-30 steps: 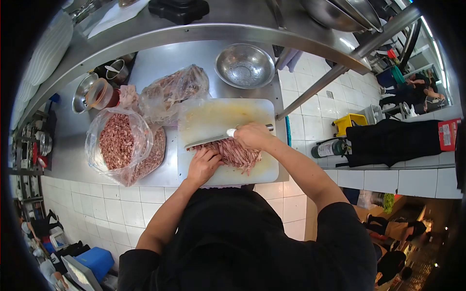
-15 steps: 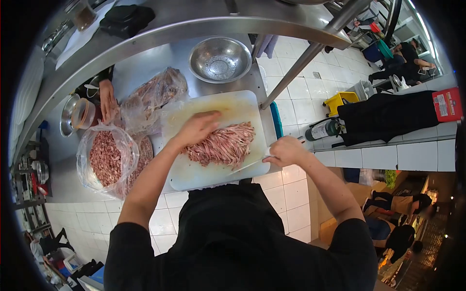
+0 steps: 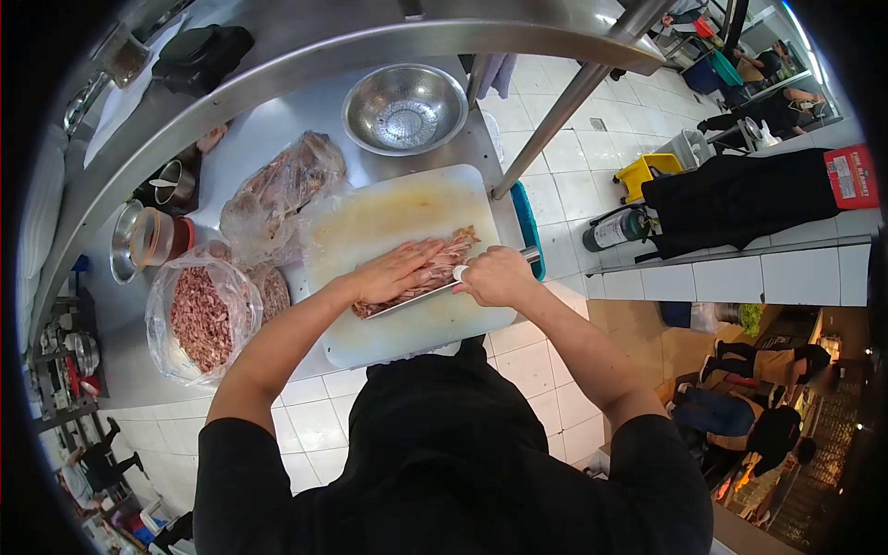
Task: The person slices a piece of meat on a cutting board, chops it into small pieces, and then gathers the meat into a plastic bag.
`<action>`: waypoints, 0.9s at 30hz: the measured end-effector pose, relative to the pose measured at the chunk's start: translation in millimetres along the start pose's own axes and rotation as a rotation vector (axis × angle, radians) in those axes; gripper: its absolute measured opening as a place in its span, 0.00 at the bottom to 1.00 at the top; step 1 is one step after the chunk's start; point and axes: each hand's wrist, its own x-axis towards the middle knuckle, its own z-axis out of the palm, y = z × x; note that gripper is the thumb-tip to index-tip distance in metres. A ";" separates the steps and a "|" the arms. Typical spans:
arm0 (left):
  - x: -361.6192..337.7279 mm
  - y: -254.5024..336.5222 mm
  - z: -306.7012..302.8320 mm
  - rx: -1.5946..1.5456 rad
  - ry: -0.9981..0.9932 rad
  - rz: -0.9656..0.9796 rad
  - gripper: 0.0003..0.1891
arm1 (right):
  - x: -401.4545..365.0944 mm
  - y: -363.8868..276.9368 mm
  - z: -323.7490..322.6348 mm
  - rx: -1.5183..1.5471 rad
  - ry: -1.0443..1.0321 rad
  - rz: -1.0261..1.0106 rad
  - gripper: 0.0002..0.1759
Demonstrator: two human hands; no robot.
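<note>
A heap of sliced raw meat strips (image 3: 457,246) lies on the white cutting board (image 3: 416,338). My left hand (image 3: 400,269) rests flat on top of it, fingers stretched out. In my right hand (image 3: 497,277) is the handle of a knife (image 3: 407,303). Its long blade lies along the near edge of the strips, just in front of my left hand. Left of the board, an open plastic bag (image 3: 159,319) holds small chopped meat (image 3: 201,317). Behind it, a large piece of meat in clear plastic (image 3: 287,190) touches the board's corner.
A steel bowl (image 3: 405,111) stands behind the board. Plastic tubs (image 3: 155,238) and a small steel bowl (image 3: 123,242) sit at the far left. A raised steel shelf (image 3: 370,42) and its post (image 3: 550,129) border the back and right. Other people are in the background.
My right hand has brought the knife left, against the meat. My left hand has lowered onto the strips, now gathered narrower. Another person's hand has left the chopped-meat bag.
</note>
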 end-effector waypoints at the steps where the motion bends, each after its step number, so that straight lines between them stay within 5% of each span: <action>1: -2.7 1.0 -1.1 0.011 -0.029 -0.013 0.39 | 1.7 0.6 0.4 -0.021 0.014 -0.009 0.23; 5: -11.1 -4.4 -5.8 0.138 -0.142 -0.016 0.38 | 4.7 -10.8 -2.6 -0.046 0.084 -0.053 0.23; 12: -7.3 0.0 -3.2 0.311 -0.039 0.054 0.37 | 0.0 -21.0 6.2 0.004 0.121 -0.028 0.22; 14: -9.4 -2.4 -8.7 -0.184 -0.046 -0.048 0.35 | -7.6 -13.1 12.5 -0.023 0.140 -0.054 0.21; 15: -9.4 -2.6 -9.5 -0.180 -0.043 -0.046 0.35 | -12.1 -7.4 13.1 0.014 0.200 -0.116 0.21; 17: -11.2 -3.1 -7.9 -0.554 0.249 -0.204 0.30 | -23.4 1.9 17.1 0.055 0.260 -0.176 0.20; 22: -42.8 -14.5 -36.1 -0.424 0.411 -0.355 0.20 | -42.3 36.7 16.8 0.057 0.533 0.071 0.21; 27: -87.3 1.0 -27.5 -0.103 0.418 -0.393 0.17 | -27.7 86.7 2.7 -0.101 0.495 0.235 0.21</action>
